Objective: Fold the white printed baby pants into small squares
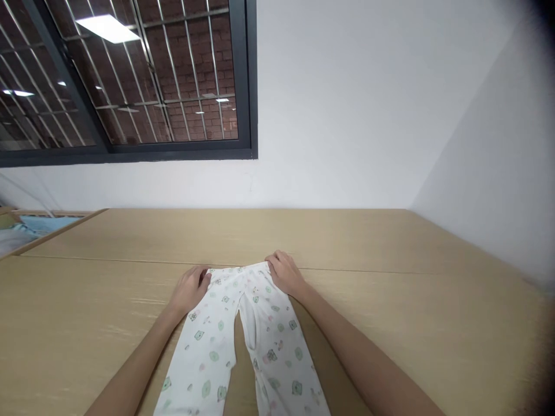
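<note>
White trousers [212, 338] with a small green and pink print lie spread on the wooden surface, waistband away from me and legs running down out of view. At the waistband's left corner, my left hand [191, 289] is closed on the cloth, thumb on top. My right hand [284, 273] grips the right corner of the waistband, fingers curled over its edge. Between the two hands the waistband is stretched fairly straight. Bare wood shows in the gap between the legs, and the inner edge of the right leg is creased.
The broad wooden surface [390, 323] has a seam running across it and meets a white wall [338, 104]. A dark-framed window [247, 86] with metal bars is at upper left. Beyond the surface's left edge lies light blue bedding [47, 224].
</note>
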Demonstrator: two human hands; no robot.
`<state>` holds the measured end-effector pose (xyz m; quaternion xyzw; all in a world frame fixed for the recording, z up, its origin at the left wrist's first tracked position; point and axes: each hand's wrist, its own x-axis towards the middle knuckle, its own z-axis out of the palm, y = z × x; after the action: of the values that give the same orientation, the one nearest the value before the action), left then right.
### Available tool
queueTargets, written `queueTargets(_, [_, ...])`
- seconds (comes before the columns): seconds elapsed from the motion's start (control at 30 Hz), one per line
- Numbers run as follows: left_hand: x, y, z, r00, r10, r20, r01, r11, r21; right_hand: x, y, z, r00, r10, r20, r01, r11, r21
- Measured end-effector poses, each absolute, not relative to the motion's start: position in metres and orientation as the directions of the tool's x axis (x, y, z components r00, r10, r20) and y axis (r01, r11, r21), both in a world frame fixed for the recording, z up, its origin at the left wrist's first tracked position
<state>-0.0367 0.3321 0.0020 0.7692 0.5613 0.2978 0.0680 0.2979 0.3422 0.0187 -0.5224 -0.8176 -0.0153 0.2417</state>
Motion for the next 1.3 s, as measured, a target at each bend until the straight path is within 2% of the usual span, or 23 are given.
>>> queueTargets(0.4, [-0.0400,0.3310,0.0002,0.217,0.901,0.377,0.805,-0.383,0.453,0.2958,0.3456,0.0171,-0.296,0.868,0.399,0.872,0.416,-0.259])
queueTargets(0.7, [-0.0416,0.3261,0.0027,0.270,0.873,0.406,0.746,-0.456,0.485,0.2927,0.3404,0.0192,-0.282,0.875,0.393,0.890,0.391,-0.234])
queueTargets(1.03, [-0.0421,0.3248,0.0007,0.254,0.891,0.376,0.745,-0.428,0.511,0.2943,0.3396,0.0199,-0.276,0.886,0.372,0.895,0.378,-0.236])
queueTargets(1.3, [-0.0411,0.3221,0.0025,0.302,0.883,0.359,0.769,-0.448,0.456,0.2944,0.3425,0.0165,-0.153,0.918,0.365,0.911,0.274,-0.307])
